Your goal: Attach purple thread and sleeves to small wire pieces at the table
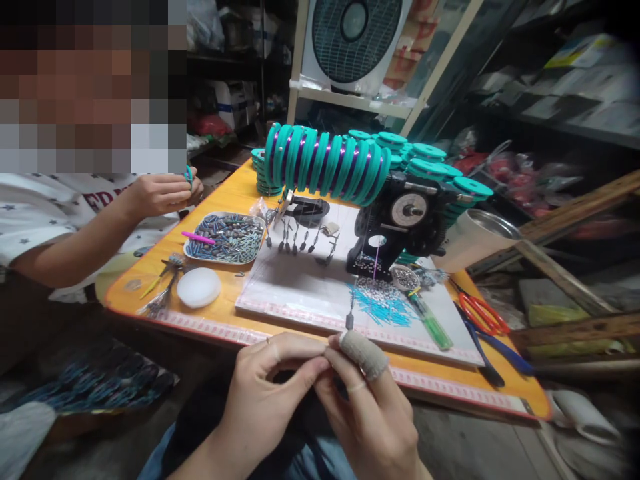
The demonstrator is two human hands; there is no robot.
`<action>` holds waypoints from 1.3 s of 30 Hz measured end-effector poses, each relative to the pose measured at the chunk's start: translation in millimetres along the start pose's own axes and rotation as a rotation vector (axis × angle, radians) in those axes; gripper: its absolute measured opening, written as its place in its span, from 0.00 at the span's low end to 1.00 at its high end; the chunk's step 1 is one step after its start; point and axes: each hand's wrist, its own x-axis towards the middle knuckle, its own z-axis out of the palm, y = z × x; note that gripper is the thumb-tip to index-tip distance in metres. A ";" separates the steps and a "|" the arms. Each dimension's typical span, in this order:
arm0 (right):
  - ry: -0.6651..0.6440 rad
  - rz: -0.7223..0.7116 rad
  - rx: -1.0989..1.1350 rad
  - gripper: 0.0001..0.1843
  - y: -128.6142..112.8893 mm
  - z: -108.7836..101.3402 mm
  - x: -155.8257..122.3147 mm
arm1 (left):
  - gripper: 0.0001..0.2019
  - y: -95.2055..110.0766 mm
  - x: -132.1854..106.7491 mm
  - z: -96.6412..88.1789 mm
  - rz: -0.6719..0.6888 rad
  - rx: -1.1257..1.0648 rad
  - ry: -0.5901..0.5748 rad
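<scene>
My left hand [283,380] and my right hand [367,397] meet at the fingertips in front of the table edge, both closed in a pinch. What they pinch is too small to make out. A greyish cloth sleeve [364,353] wraps one finger of my right hand. Just above it is a small dark weight [349,321] on a thin coiled stem. Beyond lie loose blue tubes [387,312] and a pile of small pale beads [373,290] on a white board [295,287]. A purple line [377,260] runs down at the black machine [400,213].
Teal spools [325,163] line the machine's shaft; more spools [430,167] are stacked behind. A tray of small parts [225,230], a white round lid [199,288], a green-handled tool [433,323], orange scissors [483,313] and blue-handled pliers [505,353] surround the board. A co-worker's hand [163,193] is at left.
</scene>
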 end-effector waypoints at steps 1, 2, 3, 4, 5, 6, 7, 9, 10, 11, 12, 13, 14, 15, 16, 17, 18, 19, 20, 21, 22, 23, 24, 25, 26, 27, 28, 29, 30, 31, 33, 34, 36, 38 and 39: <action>0.011 0.004 0.006 0.09 -0.2 0.3 0.9 | 0.14 0.0 -0.3 -0.2 0.018 0.021 0.004; 0.022 0.013 0.011 0.08 -0.6 0.3 1.8 | 0.14 -0.1 -0.9 -0.3 0.034 0.040 0.011; 0.026 0.027 0.014 0.08 -1.2 0.2 2.6 | 0.13 -0.2 -1.6 -0.1 0.045 0.056 0.016; 0.035 0.041 0.017 0.08 -2.0 -0.2 3.4 | 0.13 -0.4 -2.4 0.2 0.051 0.064 0.024; 0.048 0.057 0.017 0.08 -2.8 -0.8 4.1 | 0.13 -0.5 -3.0 0.6 0.049 0.055 0.031; 0.059 0.072 0.019 0.07 -3.5 -1.6 4.9 | 0.13 -0.7 -3.3 0.9 0.039 0.031 0.035; 0.067 0.083 0.021 0.07 -4.0 -2.5 5.5 | 0.12 -1.0 -3.2 0.9 0.023 -0.007 0.038; 0.079 0.098 0.032 0.08 -4.0 -4.5 6.4 | 0.10 -1.8 -1.6 -1.0 -0.023 -0.086 0.045; 0.084 0.105 0.040 0.08 -3.5 -5.3 6.7 | 0.08 -2.4 -0.4 -3.2 -0.045 -0.108 0.053; 0.083 0.107 0.048 0.09 -2.9 -5.9 6.7 | 0.07 -3.0 0.8 -6.3 -0.058 -0.108 0.061; 0.079 0.108 0.057 0.10 -2.1 -6.2 6.7 | 0.06 -3.4 1.7 -10.2 -0.061 -0.082 0.067; 0.076 0.109 0.063 0.10 -1.3 -6.2 6.6 | 0.06 -3.4 2.2 -14.5 -0.051 -0.030 0.072; 0.068 0.108 0.062 0.11 -0.6 -5.8 6.4 | 0.06 -2.5 1.9 -19.2 -0.022 0.046 0.079; 0.063 0.102 0.055 0.11 0.0 -5.1 6.2 | 0.05 -0.8 0.9 -23.7 0.036 0.145 0.089; 0.062 0.096 0.046 0.10 0.2 -4.2 6.1 | 0.06 2.1 -0.7 -27.8 0.121 0.262 0.090; 0.064 0.086 0.036 0.10 0.2 -3.2 6.0 | 0.07 5.7 -2.8 -31.2 0.225 0.379 0.081; 0.064 0.075 0.026 0.09 0.0 -2.3 6.0 | 0.09 9.8 -5.0 -33.7 0.338 0.484 0.064; 0.062 0.065 0.020 0.09 -0.4 -1.6 6.1 | 0.11 13.7 -7.1 -35.4 0.451 0.570 0.034; 0.061 0.054 0.014 0.09 -0.9 -1.2 6.2 | 0.11 17.0 -8.6 -36.3 0.546 0.638 -0.010; 0.062 0.045 0.011 0.09 -1.5 -1.1 6.3 | 0.12 19.2 -9.3 -36.5 0.607 0.687 -0.052; 0.061 0.039 0.005 0.08 -2.0 -1.4 6.3 | 0.12 20.0 -9.1 -36.3 0.640 0.726 -0.081; 0.065 0.036 -0.002 0.08 -2.2 -2.0 6.4 | 0.12 19.5 -8.1 -36.0 0.655 0.761 -0.096; 0.066 0.038 -0.001 0.08 -2.2 -2.9 6.4 | 0.12 17.9 -6.5 -35.5 0.657 0.793 -0.105; 0.065 0.046 0.007 0.08 -2.0 -3.9 6.4 | 0.11 15.8 -4.4 -35.2 0.652 0.817 -0.105; 0.057 0.060 0.022 0.09 -1.5 -5.0 6.4 | 0.11 13.6 -2.2 -34.8 0.649 0.832 -0.098; 0.046 0.078 0.045 0.09 -0.9 -5.9 6.4 | 0.10 11.8 -0.1 -34.4 0.657 0.837 -0.093; 0.037 0.092 0.070 0.10 -0.1 -6.8 6.4 | 0.09 10.7 1.8 -34.0 0.665 0.836 -0.093; 0.032 0.107 0.095 0.10 0.6 -7.5 6.4 | 0.08 10.2 3.4 -33.5 0.667 0.830 -0.095; 0.028 0.115 0.114 0.10 1.3 -8.0 6.5 | 0.07 10.3 4.5 -33.0 0.670 0.827 -0.091; 0.026 0.117 0.125 0.10 1.8 -8.3 6.5 | 0.07 10.6 5.2 -32.4 0.672 0.828 -0.086; 0.024 0.112 0.133 0.10 2.4 -8.9 6.8 | 0.06 10.8 4.9 -31.7 0.682 0.829 -0.071; 0.020 0.110 0.132 0.10 2.4 -9.2 7.1 | 0.06 10.4 4.0 -31.6 0.704 0.824 -0.062; 0.007 0.119 0.145 0.11 2.2 -10.0 8.3 | 0.07 8.3 0.9 -32.3 0.755 0.806 -0.064; -0.015 0.148 0.198 0.11 2.1 -11.3 10.0 | 0.09 5.6 -2.4 -33.6 0.785 0.802 -0.091; -0.026 0.166 0.232 0.11 2.1 -12.2 10.9 | 0.09 4.5 -3.8 -34.1 0.790 0.811 -0.112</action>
